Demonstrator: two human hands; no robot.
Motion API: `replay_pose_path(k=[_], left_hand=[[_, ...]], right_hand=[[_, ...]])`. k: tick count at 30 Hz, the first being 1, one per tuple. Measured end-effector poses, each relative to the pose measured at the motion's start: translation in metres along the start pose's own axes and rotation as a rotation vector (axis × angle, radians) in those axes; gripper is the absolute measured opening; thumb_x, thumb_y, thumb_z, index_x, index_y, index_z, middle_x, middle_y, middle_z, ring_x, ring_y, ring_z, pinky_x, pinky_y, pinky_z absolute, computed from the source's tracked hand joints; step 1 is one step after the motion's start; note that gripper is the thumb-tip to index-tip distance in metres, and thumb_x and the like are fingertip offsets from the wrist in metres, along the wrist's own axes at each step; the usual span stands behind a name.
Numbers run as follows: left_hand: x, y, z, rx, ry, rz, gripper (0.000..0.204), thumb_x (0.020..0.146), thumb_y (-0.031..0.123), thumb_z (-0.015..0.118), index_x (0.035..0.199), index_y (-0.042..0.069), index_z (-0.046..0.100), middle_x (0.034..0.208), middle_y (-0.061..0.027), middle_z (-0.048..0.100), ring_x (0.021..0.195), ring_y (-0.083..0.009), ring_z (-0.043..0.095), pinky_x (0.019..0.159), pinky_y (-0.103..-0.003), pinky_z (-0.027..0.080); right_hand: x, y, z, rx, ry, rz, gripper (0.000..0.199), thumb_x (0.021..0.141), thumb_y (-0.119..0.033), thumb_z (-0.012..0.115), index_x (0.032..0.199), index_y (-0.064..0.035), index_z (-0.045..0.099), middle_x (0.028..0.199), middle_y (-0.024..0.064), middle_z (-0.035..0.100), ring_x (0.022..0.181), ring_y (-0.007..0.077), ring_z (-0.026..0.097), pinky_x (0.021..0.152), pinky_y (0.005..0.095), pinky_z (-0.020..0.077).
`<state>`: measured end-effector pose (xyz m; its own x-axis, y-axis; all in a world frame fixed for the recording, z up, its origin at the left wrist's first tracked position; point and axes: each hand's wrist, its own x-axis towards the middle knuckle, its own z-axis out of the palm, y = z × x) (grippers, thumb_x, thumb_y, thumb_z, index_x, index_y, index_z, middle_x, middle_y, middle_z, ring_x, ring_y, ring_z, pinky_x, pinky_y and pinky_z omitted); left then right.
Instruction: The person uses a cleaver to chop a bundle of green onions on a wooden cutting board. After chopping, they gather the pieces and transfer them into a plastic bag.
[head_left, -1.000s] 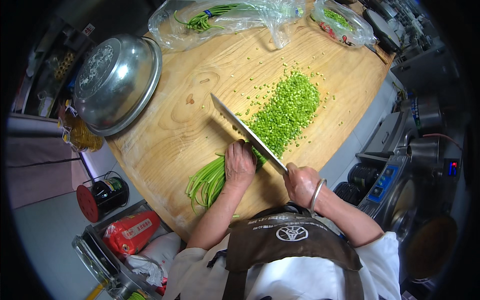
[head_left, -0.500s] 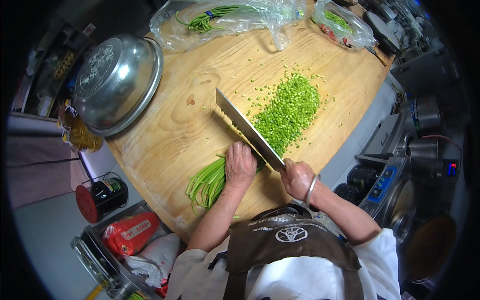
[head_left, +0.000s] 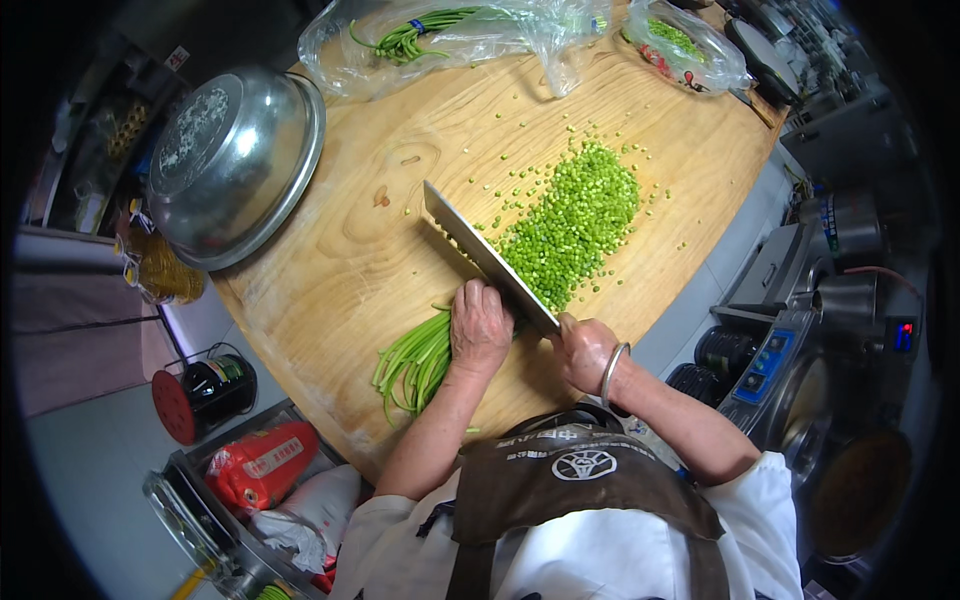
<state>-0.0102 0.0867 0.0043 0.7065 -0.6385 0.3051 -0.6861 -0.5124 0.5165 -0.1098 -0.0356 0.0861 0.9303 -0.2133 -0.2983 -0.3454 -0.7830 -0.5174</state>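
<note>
My left hand (head_left: 479, 325) presses down on a bundle of long green stalks (head_left: 412, 360) lying on the large round wooden chopping block (head_left: 340, 270). My right hand (head_left: 583, 350), with a metal bangle on the wrist, grips the handle of a wide cleaver (head_left: 485, 255). The blade runs up and to the left, right beside my left fingers. Beyond the blade lies a heap of small chopped green pieces (head_left: 575, 225), with stray bits scattered around it.
An upturned steel bowl (head_left: 232, 160) rests on the block's left edge. Clear plastic bags with more green stalks (head_left: 440, 30) and vegetables (head_left: 685, 45) lie at the far side. Metal kitchen equipment (head_left: 830, 300) stands to the right; a red canister (head_left: 200, 390) and red bag (head_left: 262, 465) sit low left.
The cleaver has risen and dropped slightly in a chopping stroke beside my left fingers. Both hands stay in nearly the same place.
</note>
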Motion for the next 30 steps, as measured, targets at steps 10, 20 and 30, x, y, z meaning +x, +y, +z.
replay_pose_path(k=[10,20,30], left_hand=[[-0.002,-0.007,0.009,-0.101,0.124,0.014,0.012,0.070,0.005,0.052,0.079,-0.001,0.048,0.082,-0.0191,0.043,0.079,-0.0364,0.044,0.072,-0.044,0.040],[0.002,0.003,0.002,-0.067,0.069,-0.081,0.011,0.069,0.000,0.048,0.079,-0.003,0.047,0.085,-0.0212,0.042,0.082,-0.0383,0.043,0.076,-0.045,0.039],[0.003,-0.011,-0.001,-0.046,0.038,-0.081,0.014,0.070,-0.002,0.049,0.083,-0.004,0.045,0.087,-0.0227,0.044,0.082,-0.0403,0.044,0.075,-0.048,0.038]], right_hand=[[-0.027,-0.029,-0.031,-0.050,-0.150,0.103,0.012,0.074,-0.007,0.053,0.079,0.0038,0.051,0.060,0.0241,0.057,0.060,0.0409,0.058,0.056,0.0465,0.0470],[-0.002,-0.030,-0.017,-0.038,-0.268,0.192,0.017,0.074,-0.007,0.050,0.085,0.0044,0.055,0.080,0.0253,0.061,0.077,0.0384,0.061,0.070,0.0434,0.0490],[0.004,-0.031,-0.020,0.008,-0.231,0.173,0.019,0.075,-0.009,0.051,0.088,0.0035,0.057,0.089,0.0248,0.061,0.086,0.0364,0.060,0.076,0.0417,0.0481]])
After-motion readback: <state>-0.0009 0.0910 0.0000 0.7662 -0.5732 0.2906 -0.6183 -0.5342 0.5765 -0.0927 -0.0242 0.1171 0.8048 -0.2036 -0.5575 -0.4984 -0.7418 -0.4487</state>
